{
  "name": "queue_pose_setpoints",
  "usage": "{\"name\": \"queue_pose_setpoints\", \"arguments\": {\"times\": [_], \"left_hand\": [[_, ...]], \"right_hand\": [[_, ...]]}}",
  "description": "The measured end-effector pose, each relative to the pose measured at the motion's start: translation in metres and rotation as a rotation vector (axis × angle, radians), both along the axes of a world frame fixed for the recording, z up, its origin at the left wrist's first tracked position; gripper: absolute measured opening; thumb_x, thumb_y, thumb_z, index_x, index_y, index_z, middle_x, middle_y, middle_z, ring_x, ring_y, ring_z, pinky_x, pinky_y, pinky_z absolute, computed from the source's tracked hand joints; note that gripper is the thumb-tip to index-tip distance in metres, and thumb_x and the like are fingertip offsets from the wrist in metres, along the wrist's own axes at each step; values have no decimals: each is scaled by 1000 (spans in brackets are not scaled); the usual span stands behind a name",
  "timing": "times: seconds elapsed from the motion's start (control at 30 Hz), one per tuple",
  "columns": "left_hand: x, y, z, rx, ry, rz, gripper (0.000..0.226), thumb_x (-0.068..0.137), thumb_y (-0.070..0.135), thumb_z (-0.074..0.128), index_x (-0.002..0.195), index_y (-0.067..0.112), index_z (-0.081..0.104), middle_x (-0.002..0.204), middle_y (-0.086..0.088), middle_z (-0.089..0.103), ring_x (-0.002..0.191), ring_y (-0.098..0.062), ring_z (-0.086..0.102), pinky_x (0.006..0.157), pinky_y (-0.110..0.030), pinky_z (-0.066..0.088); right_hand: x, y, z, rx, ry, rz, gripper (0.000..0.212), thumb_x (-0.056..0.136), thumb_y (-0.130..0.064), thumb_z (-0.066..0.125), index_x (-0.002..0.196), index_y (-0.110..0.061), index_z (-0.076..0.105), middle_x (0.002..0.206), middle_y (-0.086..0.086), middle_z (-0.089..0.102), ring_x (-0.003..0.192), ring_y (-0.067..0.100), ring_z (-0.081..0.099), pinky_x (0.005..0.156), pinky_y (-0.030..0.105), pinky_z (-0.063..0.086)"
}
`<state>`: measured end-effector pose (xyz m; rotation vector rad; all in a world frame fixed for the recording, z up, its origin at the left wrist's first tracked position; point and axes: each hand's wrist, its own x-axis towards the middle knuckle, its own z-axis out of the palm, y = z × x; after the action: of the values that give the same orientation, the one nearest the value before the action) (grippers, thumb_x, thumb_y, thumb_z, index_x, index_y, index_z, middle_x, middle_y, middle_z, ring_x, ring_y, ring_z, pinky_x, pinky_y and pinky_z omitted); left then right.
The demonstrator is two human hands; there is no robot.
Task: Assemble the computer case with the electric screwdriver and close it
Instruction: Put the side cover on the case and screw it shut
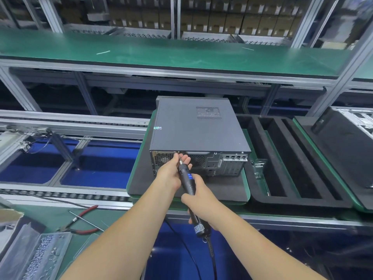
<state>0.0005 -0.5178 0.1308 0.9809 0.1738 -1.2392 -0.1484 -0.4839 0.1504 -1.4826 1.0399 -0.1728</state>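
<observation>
Right now the computer case [198,134] lies flat on a dark foam pad [222,188], its rear panel facing the person. The right hand [198,203] is wrapped round the electric screwdriver [187,182], whose long axis runs up and away from the body, bit tip at the panel's top edge, left of centre. The left hand [171,170] is nearer the case, fingers [185,158] loosely extended beside the bit, steadying it. Whether a screw sits there, I cannot tell.
</observation>
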Motion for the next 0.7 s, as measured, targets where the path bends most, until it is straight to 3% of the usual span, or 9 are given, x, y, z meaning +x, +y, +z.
{"name": "queue_pose_setpoints", "arguments": {"times": [0.33, 0.5, 0.6, 0.7], "left_hand": [[8, 8, 1, 3, -59, 6, 18, 96, 19, 70, 103, 3, 69, 104, -16, 77, 83, -21, 78, 71, -36, 61], [6, 15, 4, 28, -102, -15, 22, 96, 21, 70, 107, 2, 70, 103, -14, 78, 96, -24, 76, 80, -37, 62], [3, 23, 8, 48, -113, 1, 22, 97, 20, 69, 105, 0, 69, 103, -13, 77, 93, -24, 76, 74, -35, 63], [1, 30, 13, 43, -120, 12, 20, 101, 22, 64, 105, 3, 66, 99, -15, 71, 79, -24, 70, 64, -32, 61]], "right_hand": [[9, 2, 3, 8, -17, -1, 64, 84, -18, 59, 135, -49, 35, 114, 11, 53, 62, 26, 64, 53, 37, 60], [8, 2, 4, -8, -21, 7, 63, 85, -16, 62, 133, -48, 36, 114, 9, 52, 66, 27, 65, 55, 37, 62], [8, 1, 4, -78, 40, 32, 59, 81, -20, 65, 130, -38, 38, 109, 7, 56, 76, 28, 66, 70, 47, 65], [11, -2, 3, -154, 81, 95, 45, 80, -24, 67, 118, -32, 43, 101, 4, 61, 79, 21, 63, 69, 36, 57]]}}
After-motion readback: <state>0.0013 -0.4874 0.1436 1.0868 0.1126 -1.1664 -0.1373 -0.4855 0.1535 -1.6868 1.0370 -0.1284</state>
